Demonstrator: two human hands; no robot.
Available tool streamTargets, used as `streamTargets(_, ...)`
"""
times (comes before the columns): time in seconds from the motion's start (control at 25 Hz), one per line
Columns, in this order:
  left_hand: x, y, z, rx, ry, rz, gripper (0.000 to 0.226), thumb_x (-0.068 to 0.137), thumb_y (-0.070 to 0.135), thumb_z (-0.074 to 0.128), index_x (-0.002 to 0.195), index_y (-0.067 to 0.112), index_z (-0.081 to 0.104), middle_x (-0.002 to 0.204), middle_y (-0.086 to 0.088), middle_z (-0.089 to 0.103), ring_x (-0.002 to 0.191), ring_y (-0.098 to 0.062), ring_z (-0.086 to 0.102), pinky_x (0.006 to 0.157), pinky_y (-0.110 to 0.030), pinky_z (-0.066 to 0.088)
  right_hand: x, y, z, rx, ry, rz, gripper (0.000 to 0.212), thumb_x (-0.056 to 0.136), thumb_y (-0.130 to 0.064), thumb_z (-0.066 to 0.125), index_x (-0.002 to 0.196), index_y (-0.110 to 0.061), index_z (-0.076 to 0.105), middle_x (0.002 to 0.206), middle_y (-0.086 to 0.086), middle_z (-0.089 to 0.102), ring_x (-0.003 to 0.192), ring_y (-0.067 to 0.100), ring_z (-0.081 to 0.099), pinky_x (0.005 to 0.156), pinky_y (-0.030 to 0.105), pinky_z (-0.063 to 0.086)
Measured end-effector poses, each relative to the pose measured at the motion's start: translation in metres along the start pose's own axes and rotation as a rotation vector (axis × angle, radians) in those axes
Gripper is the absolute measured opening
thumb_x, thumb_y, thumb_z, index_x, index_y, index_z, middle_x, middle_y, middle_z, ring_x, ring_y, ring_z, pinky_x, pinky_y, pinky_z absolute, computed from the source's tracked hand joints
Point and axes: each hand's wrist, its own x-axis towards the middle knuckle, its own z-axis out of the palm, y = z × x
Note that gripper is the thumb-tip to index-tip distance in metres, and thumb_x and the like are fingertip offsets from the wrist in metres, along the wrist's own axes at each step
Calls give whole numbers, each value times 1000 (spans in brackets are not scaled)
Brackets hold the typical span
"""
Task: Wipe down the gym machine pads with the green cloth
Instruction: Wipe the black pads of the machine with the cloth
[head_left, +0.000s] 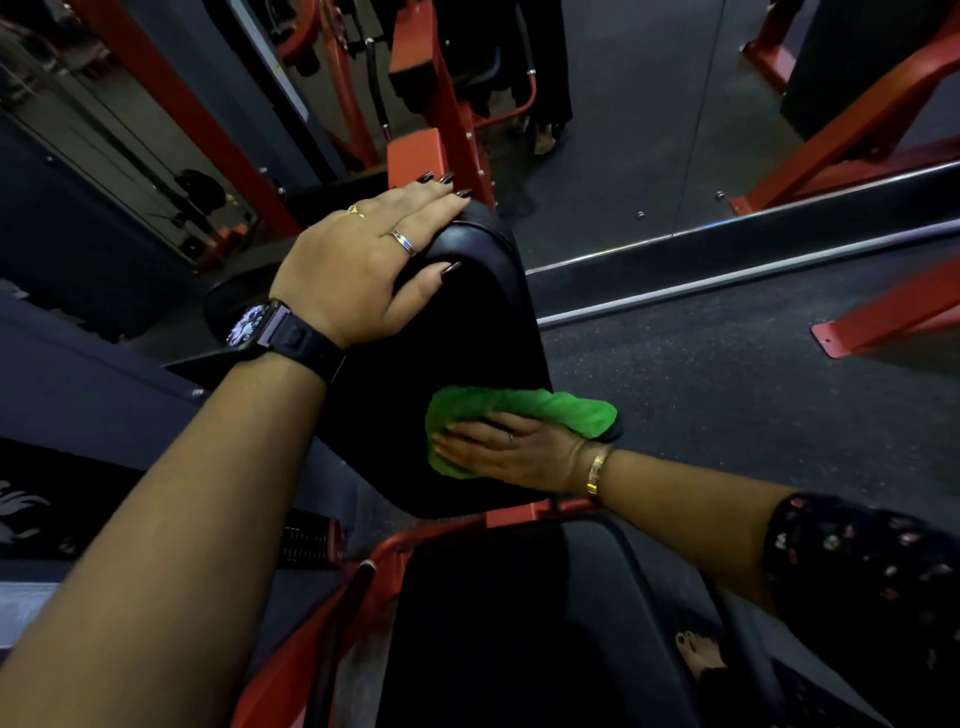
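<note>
The left hand (358, 265) lies flat over the top edge of the black pad (467, 332). Its four fingers are straight and slightly fanned, with the tips hanging past the pad's far rim. The thumb is splayed apart from them and rests on the pad's near face. It grips nothing.

Low on the same pad, the right hand (511, 449) presses the green cloth (530, 405) against the face. Its fingers are straight and close together, pointing left, and they are not curled round the fabric. The cloth is bunched under the palm and fingers. One end trails right, past the pad's right edge, and a fold shows beyond the fingertips.

The left hand wears two rings (404, 242), and its wrist wears a dark-strapped watch (249, 322). The watch face is lit, but its marks are too small to read. A gold bracelet (597, 470) circles the right wrist.

A red frame (447, 114) rises behind the pad, and dark speckled floor (701, 374) lies to the pad's right.
</note>
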Motion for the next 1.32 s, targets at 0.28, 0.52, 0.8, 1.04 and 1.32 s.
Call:
streamTargets(0.28, 3, -2, -10, -117, -40, -24, 46, 95, 31, 34, 140, 19, 40, 145, -3, 43, 135, -17, 38, 110, -30, 28, 82, -1, -18, 8, 91, 270, 60, 83, -21, 52, 141, -18, 38, 145, -8, 42, 136, 10, 32, 116, 36, 5)
streamTargets(0.52, 2, 0, -10, -110, -32, -48, 48, 94, 34, 31, 139, 20, 41, 145, -2, 43, 135, -16, 37, 106, -23, 24, 47, 23, -32, -132, 76, 176, 58, 88, -25, 51, 144, -21, 36, 148, -3, 32, 136, 14, 32, 116, 38, 11)
streamTargets(0.8, -15, -13, -14, -172, 27, -109, 42, 96, 37, 38, 136, 27, 44, 142, 5, 46, 130, -12, 44, 102, -37, 42, 89, -11, -15, -107, 0, 124, 39, 94, -7, 37, 128, -12, 56, 127, 1, 61, 127, 18, 41, 118, 35, 6)
streamTargets(1.04, -57, -24, -1, -25, 269, -202, 35, 97, 32, 45, 129, 21, 55, 133, 2, 56, 123, -14, 52, 99, -34, 41, 33, 31, -38, -148, 10, 72, 50, 95, -19, 36, 145, -25, 31, 149, -10, 36, 138, 9, 30, 113, 42, 8)
streamTargets(1.32, -93, -53, 19, -309, 605, -451, 26, 97, 20, 46, 112, 12, 66, 116, -2, 64, 112, -17, 60, 97, -43, 46, 109, 22, -29, -171, 84, 42, 50, 95, -28, 43, 144, -22, 35, 149, -6, 37, 138, 12, 32, 115, 44, 10)
